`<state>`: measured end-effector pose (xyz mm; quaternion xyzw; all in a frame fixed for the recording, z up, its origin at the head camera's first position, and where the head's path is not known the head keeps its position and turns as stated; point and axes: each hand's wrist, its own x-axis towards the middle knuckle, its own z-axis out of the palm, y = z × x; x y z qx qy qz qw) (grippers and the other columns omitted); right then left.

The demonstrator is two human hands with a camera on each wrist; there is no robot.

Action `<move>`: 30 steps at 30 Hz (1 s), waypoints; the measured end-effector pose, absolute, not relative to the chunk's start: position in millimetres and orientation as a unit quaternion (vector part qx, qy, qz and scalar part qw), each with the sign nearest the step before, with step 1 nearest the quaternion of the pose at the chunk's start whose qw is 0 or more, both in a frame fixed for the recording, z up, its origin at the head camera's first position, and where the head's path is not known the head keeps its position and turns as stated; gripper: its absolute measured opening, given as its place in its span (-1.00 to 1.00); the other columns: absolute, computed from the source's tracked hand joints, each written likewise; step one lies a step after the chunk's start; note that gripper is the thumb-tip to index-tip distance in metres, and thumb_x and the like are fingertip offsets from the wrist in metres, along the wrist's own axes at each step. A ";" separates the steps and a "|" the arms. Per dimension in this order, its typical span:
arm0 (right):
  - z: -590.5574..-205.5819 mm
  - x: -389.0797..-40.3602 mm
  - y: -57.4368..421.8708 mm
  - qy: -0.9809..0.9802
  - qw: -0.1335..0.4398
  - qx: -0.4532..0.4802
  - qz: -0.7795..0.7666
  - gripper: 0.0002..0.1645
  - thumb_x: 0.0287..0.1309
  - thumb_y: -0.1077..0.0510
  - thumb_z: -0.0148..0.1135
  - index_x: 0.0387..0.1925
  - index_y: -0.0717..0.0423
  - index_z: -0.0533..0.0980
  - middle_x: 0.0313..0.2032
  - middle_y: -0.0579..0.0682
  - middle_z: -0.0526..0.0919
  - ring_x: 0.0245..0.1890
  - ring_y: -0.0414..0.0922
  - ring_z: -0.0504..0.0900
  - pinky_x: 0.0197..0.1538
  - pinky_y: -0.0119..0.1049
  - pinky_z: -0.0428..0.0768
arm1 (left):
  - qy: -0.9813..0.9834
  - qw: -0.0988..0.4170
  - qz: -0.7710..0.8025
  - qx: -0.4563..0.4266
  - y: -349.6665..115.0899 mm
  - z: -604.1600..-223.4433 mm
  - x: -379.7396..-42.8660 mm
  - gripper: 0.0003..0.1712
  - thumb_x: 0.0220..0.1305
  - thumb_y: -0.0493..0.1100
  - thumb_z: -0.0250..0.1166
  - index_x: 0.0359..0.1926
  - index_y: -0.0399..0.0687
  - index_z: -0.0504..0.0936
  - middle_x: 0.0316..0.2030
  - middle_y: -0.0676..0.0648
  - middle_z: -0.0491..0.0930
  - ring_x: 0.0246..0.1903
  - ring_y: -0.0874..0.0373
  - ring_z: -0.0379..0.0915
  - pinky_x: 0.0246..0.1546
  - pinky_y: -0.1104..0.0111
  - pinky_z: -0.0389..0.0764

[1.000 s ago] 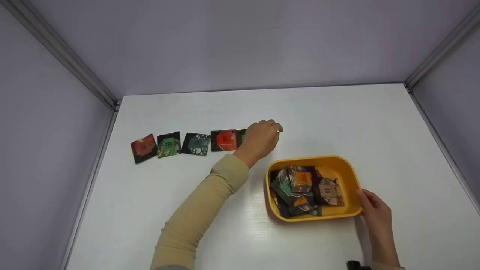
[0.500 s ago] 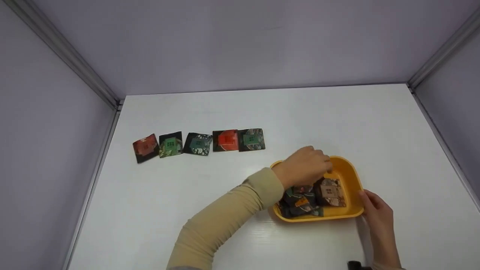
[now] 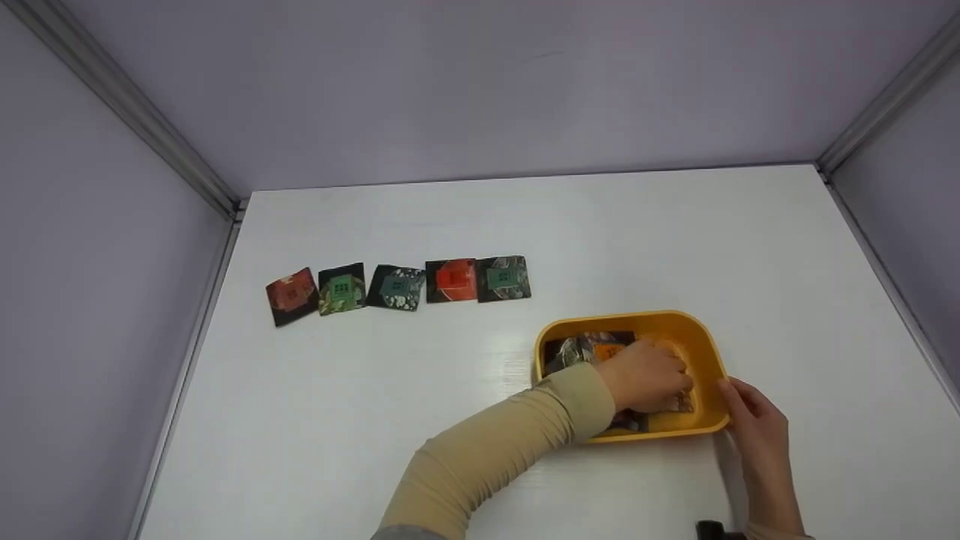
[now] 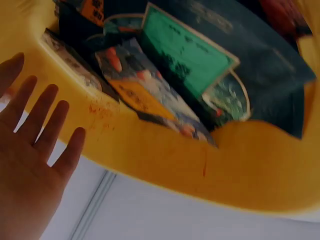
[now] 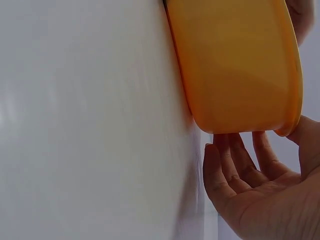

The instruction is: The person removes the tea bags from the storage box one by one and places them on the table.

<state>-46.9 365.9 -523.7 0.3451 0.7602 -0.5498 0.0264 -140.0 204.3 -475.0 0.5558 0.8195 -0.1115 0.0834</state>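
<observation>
The left hand (image 3: 649,375) reaches down into a yellow plastic tub (image 3: 551,328), over a brown-labelled square packet (image 3: 679,401) at the tub's right side. In the left wrist view the fingers of the left hand (image 4: 35,150) are spread and fairly straight beside the tub wall, with nothing held. Nearby in the tub are dark packets with a green label (image 4: 185,55) and an orange label (image 4: 140,97). The right hand (image 3: 757,416) holds the tub's right end, thumb at the rim and fingers against the outer wall (image 5: 240,75).
On the white table (image 3: 337,435) lies a row of several square packets: a dull red one (image 3: 292,296) at the left end, a bright red one (image 3: 452,280) and a dark green one (image 3: 504,279) at the right. Grey panels (image 3: 480,90) border the table.
The left hand has moved from the right end of the packet row down and right into the tub, uncovering the dark green packet. The right hand stays at the tub.
</observation>
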 end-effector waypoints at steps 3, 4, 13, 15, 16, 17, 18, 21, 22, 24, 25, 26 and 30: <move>-523.9 -46.5 367.3 0.763 0.033 0.345 -0.546 -0.07 0.29 -0.38 0.03 0.41 0.21 0.28 0.33 0.17 0.35 0.11 -0.08 0.43 -0.18 -0.67 0.50 | 0.822 0.108 -0.127 0.544 206.6 -481.3 -136.2 -0.61 0.43 0.15 0.15 0.23 0.39 0.53 0.11 0.25 0.55 0.09 0.32 0.44 0.09 0.38 0.47; -524.1 -46.3 367.7 0.763 0.034 0.346 -0.544 -0.07 0.29 -0.38 0.03 0.41 0.20 0.28 0.34 0.17 0.35 0.12 -0.07 0.43 -0.18 -0.67 0.50 | 0.823 0.112 -0.132 0.542 207.2 -483.0 -134.8 -0.59 0.42 0.14 0.17 0.25 0.40 0.51 0.12 0.24 0.54 0.10 0.32 0.44 0.08 0.38 0.48; -524.6 -46.8 369.5 0.757 0.039 0.357 -0.546 -0.04 0.27 -0.41 0.03 0.42 0.19 0.27 0.36 0.17 0.32 0.14 -0.05 0.40 -0.20 -0.69 0.48 | 0.821 0.078 -0.137 0.549 210.6 -484.6 -124.4 -0.67 0.53 0.01 0.05 0.20 0.38 0.55 0.10 0.23 0.57 0.04 0.30 0.47 0.03 0.44 0.49; -524.3 -46.9 369.4 0.754 0.039 0.360 -0.549 -0.04 0.26 -0.41 0.04 0.42 0.19 0.27 0.36 0.17 0.32 0.15 -0.05 0.40 -0.20 -0.69 0.48 | 0.819 0.077 -0.142 0.551 210.6 -482.7 -123.8 -0.69 0.54 0.00 0.03 0.17 0.35 0.57 0.06 0.23 0.59 -0.01 0.31 0.49 0.01 0.46 0.50; -524.1 -46.8 369.1 0.752 0.038 0.361 -0.549 -0.04 0.25 -0.41 0.04 0.42 0.19 0.28 0.36 0.16 0.32 0.15 -0.05 0.40 -0.20 -0.69 0.48 | 0.817 0.078 -0.142 0.553 210.2 -481.3 -123.8 -0.70 0.54 -0.01 0.04 0.16 0.34 0.58 0.04 0.23 0.60 -0.04 0.32 0.50 -0.01 0.46 0.51; -524.0 -46.9 369.2 0.751 0.038 0.362 -0.551 -0.03 0.24 -0.41 0.05 0.42 0.19 0.28 0.36 0.15 0.32 0.15 -0.06 0.40 -0.20 -0.69 0.48 | 0.815 0.076 -0.141 0.557 209.8 -480.0 -123.8 -0.71 0.54 -0.01 0.04 0.14 0.32 0.59 0.01 0.23 0.61 -0.07 0.33 0.51 -0.03 0.47 0.52; -523.9 -46.9 369.2 0.751 0.038 0.362 -0.552 -0.02 0.23 -0.42 0.05 0.41 0.19 0.28 0.36 0.15 0.32 0.15 -0.06 0.40 -0.20 -0.69 0.48 | 0.813 0.072 -0.139 0.560 209.3 -478.7 -123.9 -0.72 0.54 -0.02 0.04 0.12 0.31 0.60 -0.01 0.23 0.62 -0.09 0.34 0.52 -0.05 0.49 0.52; -523.9 -47.3 370.0 0.749 0.038 0.359 -0.555 -0.01 0.22 -0.42 0.07 0.41 0.19 0.28 0.36 0.15 0.31 0.13 -0.06 0.40 -0.19 -0.69 0.48 | 0.804 0.039 -0.138 0.578 207.1 -474.5 -124.5 -0.73 0.55 -0.05 0.02 0.06 0.27 0.62 -0.09 0.23 0.65 -0.18 0.36 0.54 -0.12 0.53 0.53; -523.8 -47.3 370.0 0.748 0.037 0.359 -0.556 -0.02 0.22 -0.41 0.07 0.41 0.19 0.29 0.35 0.15 0.32 0.12 -0.07 0.40 -0.19 -0.69 0.49 | 0.801 0.025 -0.134 0.584 206.1 -473.4 -124.8 -0.73 0.56 -0.06 0.01 0.05 0.27 0.63 -0.12 0.23 0.66 -0.22 0.37 0.54 -0.16 0.53 0.54; -523.6 -47.3 369.3 0.752 0.034 0.358 -0.553 -0.07 0.26 -0.38 0.07 0.40 0.19 0.30 0.34 0.14 0.34 0.09 -0.09 0.42 -0.18 -0.69 0.49 | 0.796 0.002 -0.126 0.592 203.9 -471.1 -125.6 -0.72 0.58 -0.06 -0.02 0.04 0.25 0.62 -0.16 0.23 0.66 -0.30 0.37 0.52 -0.23 0.54 0.53; -523.5 -47.3 368.6 0.754 0.032 0.357 -0.550 -0.09 0.28 -0.37 0.06 0.40 0.19 0.31 0.33 0.13 0.34 0.08 -0.10 0.43 -0.17 -0.69 0.49 | 0.793 -0.010 -0.123 0.597 202.4 -469.9 -126.0 -0.71 0.58 -0.06 -0.04 0.04 0.25 0.62 -0.18 0.23 0.66 -0.35 0.38 0.50 -0.27 0.54 0.52; -523.4 -47.2 367.9 0.757 0.032 0.357 -0.547 -0.10 0.29 -0.36 0.06 0.40 0.19 0.31 0.32 0.12 0.35 0.06 -0.11 0.43 -0.17 -0.69 0.49 | 0.790 -0.019 -0.120 0.600 200.6 -468.6 -126.5 -0.71 0.58 -0.07 -0.05 0.05 0.24 0.61 -0.19 0.23 0.66 -0.38 0.37 0.48 -0.31 0.54 0.52; -523.8 -47.3 367.0 0.768 0.030 0.348 -0.537 -0.10 0.32 -0.35 0.03 0.39 0.22 0.31 0.31 0.15 0.37 0.01 -0.12 0.45 -0.17 -0.67 0.49 | 0.785 -0.053 -0.112 0.607 190.9 -460.6 -127.7 -0.69 0.58 -0.11 -0.04 0.06 0.26 0.61 -0.18 0.23 0.65 -0.40 0.37 0.47 -0.32 0.51 0.51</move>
